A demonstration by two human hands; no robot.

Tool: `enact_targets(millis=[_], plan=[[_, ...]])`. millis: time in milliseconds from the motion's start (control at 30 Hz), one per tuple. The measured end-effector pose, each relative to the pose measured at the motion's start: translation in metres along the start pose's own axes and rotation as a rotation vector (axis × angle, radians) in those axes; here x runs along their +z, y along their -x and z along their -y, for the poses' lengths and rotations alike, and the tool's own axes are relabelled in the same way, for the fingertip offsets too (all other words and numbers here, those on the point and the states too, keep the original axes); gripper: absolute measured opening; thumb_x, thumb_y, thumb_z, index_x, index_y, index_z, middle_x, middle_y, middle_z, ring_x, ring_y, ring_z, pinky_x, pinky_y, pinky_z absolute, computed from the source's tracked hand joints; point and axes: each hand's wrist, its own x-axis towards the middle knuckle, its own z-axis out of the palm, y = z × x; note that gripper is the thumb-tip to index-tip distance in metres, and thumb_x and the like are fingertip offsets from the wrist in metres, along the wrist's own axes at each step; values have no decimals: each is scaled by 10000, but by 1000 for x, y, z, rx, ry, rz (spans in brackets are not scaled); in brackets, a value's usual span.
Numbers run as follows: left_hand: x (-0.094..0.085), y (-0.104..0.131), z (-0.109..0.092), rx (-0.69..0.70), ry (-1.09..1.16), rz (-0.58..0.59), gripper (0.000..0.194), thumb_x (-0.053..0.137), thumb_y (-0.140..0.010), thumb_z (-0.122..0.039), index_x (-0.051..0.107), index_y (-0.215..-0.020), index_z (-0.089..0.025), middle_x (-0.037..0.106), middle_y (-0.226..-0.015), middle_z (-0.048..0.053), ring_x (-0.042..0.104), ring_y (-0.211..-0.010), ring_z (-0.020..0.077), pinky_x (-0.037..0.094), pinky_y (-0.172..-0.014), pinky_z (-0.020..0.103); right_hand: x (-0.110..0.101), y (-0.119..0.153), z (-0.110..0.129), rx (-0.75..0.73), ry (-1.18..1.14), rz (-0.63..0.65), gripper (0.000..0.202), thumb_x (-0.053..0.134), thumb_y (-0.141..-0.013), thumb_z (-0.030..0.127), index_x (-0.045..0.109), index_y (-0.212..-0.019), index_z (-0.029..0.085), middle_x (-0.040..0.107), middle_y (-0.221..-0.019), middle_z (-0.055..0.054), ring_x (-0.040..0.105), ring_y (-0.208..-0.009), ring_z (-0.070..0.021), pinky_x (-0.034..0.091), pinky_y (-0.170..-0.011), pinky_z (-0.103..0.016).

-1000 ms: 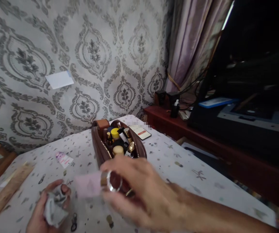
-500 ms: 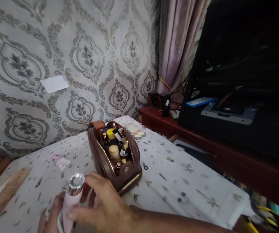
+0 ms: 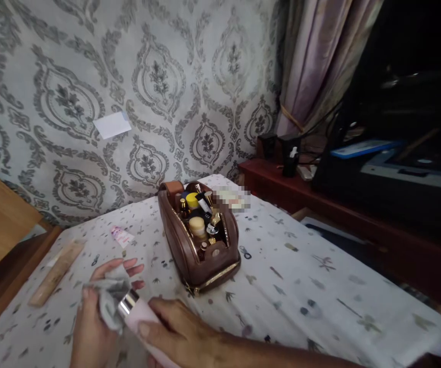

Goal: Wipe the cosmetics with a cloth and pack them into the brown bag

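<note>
My right hand (image 3: 184,329) is wrapped round a pale pink bottle (image 3: 149,327) with a shiny silver cap, tilted so the cap end points up and to the left. A crumpled grey cloth (image 3: 113,299) lies across the palm of my left hand (image 3: 93,327), held by the thumb, with the fingers partly spread behind it. The silver end is right at the cloth; whether they touch I cannot tell. Beyond my hands stands an unzipped brown leather toiletry bag (image 3: 176,245), packed with small bottles and jars, among them a cream-lidded jar (image 3: 197,226) and a yellow lid (image 3: 192,200).
A pink-and-white tube (image 3: 121,236) and a long beige package (image 3: 56,273) lie on the patterned white tablecloth (image 3: 293,286). Behind the bag is a blurred-out item (image 3: 232,199). A reddish wooden desk (image 3: 270,186) with a dark screen (image 3: 408,102) borders the right.
The bottle has gone from upright between both hands to tilted in my right hand alone. My left hand has opened out, showing the cloth. The view has shifted left.
</note>
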Motion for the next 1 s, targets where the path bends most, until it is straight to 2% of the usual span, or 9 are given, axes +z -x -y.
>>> enact_targets(millis=[67, 133, 200, 367, 533, 633, 733, 833, 1000], plan=[[0, 7, -4, 55, -73, 130, 583, 561, -743, -735, 693, -928, -199, 749, -846, 83, 689, -673, 258, 558, -550, 320, 6, -1, -9, 53, -49, 47, 488, 471, -863, 625, 593, -854, 152, 482, -716, 5, 438, -648, -127, 308, -539, -229], [2, 14, -4, 118, -242, 225, 429, 658, -746, -617, 694, -751, -190, 687, -671, 54, 642, -613, 215, 531, -549, 269, 11, -1, -17, 77, -128, 77, 506, 482, -846, 629, 616, -857, 142, 443, -708, 9, 408, -640, -120, 296, -543, -234], [7, 19, -2, 142, -384, 236, 381, 676, -767, -551, 663, -639, -193, 608, -551, 24, 598, -568, 179, 510, -549, 231, 14, -1, -23, 90, -199, 101, 547, 491, -833, 656, 635, -882, 130, 415, -705, 12, 379, -637, -114, 285, -544, -237], [15, 18, 4, 16, -273, 58, 400, 672, -753, -587, 623, -674, -199, 568, -506, -8, 539, -485, 140, 468, -488, 203, 17, -3, -29, 124, -486, 143, 667, 610, -715, 744, 650, -977, 133, 456, -766, 10, 398, -679, -106, 296, -574, -228], [9, 7, 12, -160, 11, -85, 440, 755, -661, -596, 591, -771, -203, 555, -515, -27, 537, -465, 142, 435, -416, 199, 23, -12, -39, 355, -763, 149, 698, 806, -541, 603, 657, -1061, 161, 525, -732, 26, 455, -617, -87, 360, -605, -212], [7, 2, 15, -237, 81, -126, 461, 773, -639, -597, 584, -817, -216, 565, -540, -31, 576, -508, 162, 449, -423, 204, 26, -15, -48, 378, -720, 109, 580, 785, -592, 497, 687, -1060, 168, 535, -696, 30, 446, -581, -79, 337, -567, -203], [6, 1, 20, -292, 112, -110, 505, 817, -576, -563, 598, -875, -220, 621, -598, -17, 603, -531, 185, 500, -455, 249, 25, -15, -54, 189, -574, 39, 548, 759, -606, 418, 708, -1100, 186, 607, -814, 6, 502, -678, -108, 370, -603, -207], [5, 3, 26, -305, 91, -85, 524, 849, -528, -523, 618, -875, -206, 667, -671, 8, 641, -595, 207, 530, -503, 264, 23, -13, -54, -12, -340, -58, 606, 733, -634, 438, 694, -1183, 187, 677, -1030, -47, 579, -850, -185, 443, -728, -251], [1, 5, 32, -235, 42, -52, 419, 824, -575, -498, 602, -758, -193, 624, -631, 2, 639, -607, 200, 526, -529, 258, 19, -10, -51, 18, -99, -70, 714, 705, -715, 491, 573, -1374, 250, 697, -1103, -67, 623, -929, -239, 454, -828, -302]])
